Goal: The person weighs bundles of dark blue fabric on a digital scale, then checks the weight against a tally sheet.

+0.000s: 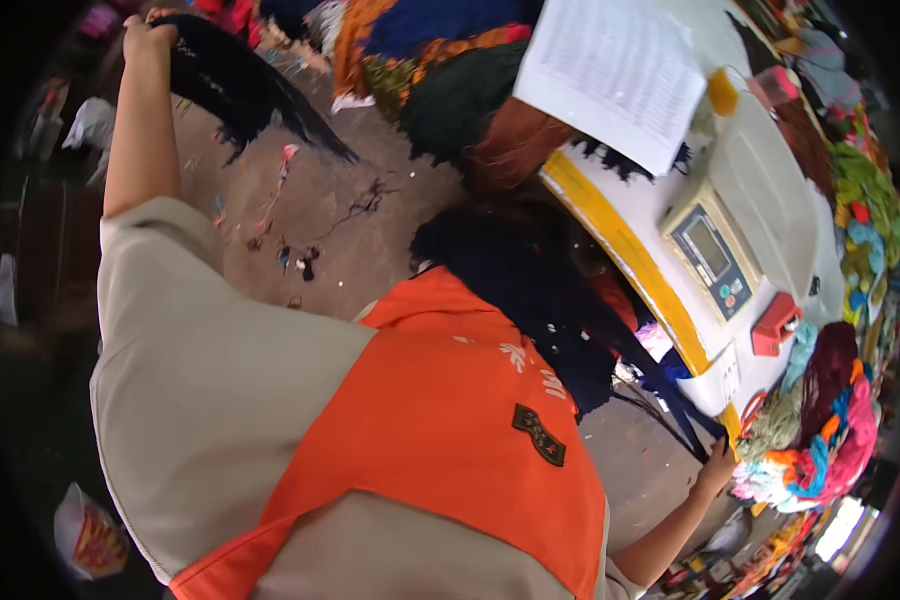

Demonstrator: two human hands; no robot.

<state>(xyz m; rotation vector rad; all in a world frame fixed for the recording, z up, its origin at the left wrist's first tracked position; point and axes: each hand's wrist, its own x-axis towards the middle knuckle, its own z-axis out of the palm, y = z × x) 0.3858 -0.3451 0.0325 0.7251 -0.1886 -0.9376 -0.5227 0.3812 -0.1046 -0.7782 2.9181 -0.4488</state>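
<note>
At the upper left my left hand (150, 32) is closed on one end of a dark navy yarn bundle (232, 82), whose loose strands hang to the right above the floor. My right hand (716, 466), at the lower right beside the table's corner, is closed round thin ends of dark yarn (510, 275). The thick part of that yarn lies against the front of an orange apron (420, 400). Both arms are spread wide apart. The fingertips of my right hand are small and partly hidden by the strands.
A white table (625, 215) with a yellow edge stands at the right, bearing a digital scale (710, 250), printed sheets (615, 80) and a red object (776, 325). Coloured yarn heaps (830, 430) lie beyond it. More yarn bundles (455, 105) hang at the top. Scraps (305, 262) litter the floor.
</note>
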